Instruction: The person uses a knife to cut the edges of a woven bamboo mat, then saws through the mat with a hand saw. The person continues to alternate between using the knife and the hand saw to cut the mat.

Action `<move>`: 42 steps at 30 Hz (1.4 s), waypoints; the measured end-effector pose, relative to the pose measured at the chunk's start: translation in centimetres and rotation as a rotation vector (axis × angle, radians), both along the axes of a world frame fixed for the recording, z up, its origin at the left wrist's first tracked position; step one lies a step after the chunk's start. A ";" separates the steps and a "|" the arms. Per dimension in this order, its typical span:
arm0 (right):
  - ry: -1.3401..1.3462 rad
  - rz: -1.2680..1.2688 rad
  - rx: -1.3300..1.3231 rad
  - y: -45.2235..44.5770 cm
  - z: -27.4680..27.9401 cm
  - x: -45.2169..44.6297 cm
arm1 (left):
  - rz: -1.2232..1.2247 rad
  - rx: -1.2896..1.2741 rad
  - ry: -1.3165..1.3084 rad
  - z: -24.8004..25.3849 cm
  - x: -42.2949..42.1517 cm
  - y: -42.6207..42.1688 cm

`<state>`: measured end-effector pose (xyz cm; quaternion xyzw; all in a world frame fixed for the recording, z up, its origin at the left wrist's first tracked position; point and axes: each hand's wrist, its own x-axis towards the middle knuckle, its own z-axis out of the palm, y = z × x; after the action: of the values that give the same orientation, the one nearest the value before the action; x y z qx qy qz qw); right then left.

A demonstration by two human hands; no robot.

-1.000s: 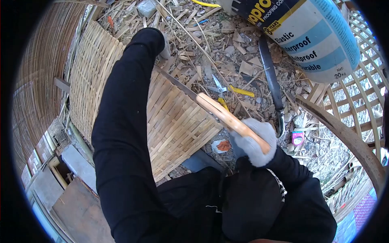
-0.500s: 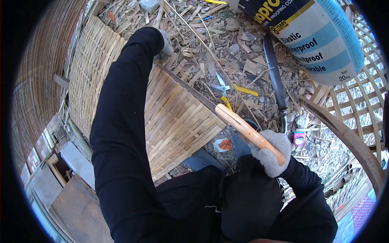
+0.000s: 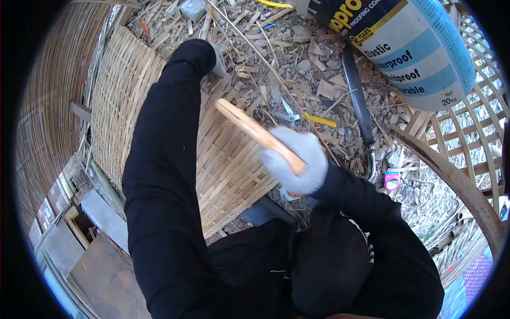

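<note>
My right hand (image 3: 305,154), in a pale grey work glove, is closed around the long wooden handle (image 3: 247,125) of a blade. The handle slants up and left over the woven bamboo panel (image 3: 228,183); its blade is hidden at this moment, toward my left sleeve. My left hand (image 3: 219,61), also gloved, is by the panel's upper edge. Only a sliver of it shows past the black sleeve, and its fingers are hidden. The panel lies tilted across my lap and passes under my left arm.
A large waterproofing bucket (image 3: 414,58) is at upper right. Beside it lie a long dark blade (image 3: 357,95), yellow-handled cutters (image 3: 319,119) and a pink tape measure (image 3: 392,182). Bamboo scraps litter the ground (image 3: 303,48). An open-weave bamboo lattice (image 3: 481,111) and curved strip (image 3: 457,175) are on the right.
My right hand has moved left and up with the wooden handle, which now covers part of the panel. The blade has gone out of sight. My left hand has hardly moved.
</note>
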<state>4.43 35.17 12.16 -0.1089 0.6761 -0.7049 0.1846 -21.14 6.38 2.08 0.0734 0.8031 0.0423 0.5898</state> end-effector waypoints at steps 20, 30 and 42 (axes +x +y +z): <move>0.073 -0.117 -0.079 -1.6 -4.4 -0.5 | 0.118 -0.064 -0.017 -0.1 0.5 -0.1; -0.055 0.046 0.075 4.7 -0.1 2.8 | 0.092 -0.036 -0.022 0.3 0.1 0.3; -0.128 0.068 0.105 4.7 0.3 3.1 | 0.197 -0.022 -0.082 0.6 0.2 -0.1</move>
<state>7.56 39.88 12.47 -0.0769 0.6950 -0.6672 0.2567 -20.95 6.26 2.65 -0.0141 0.7820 0.0941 0.6159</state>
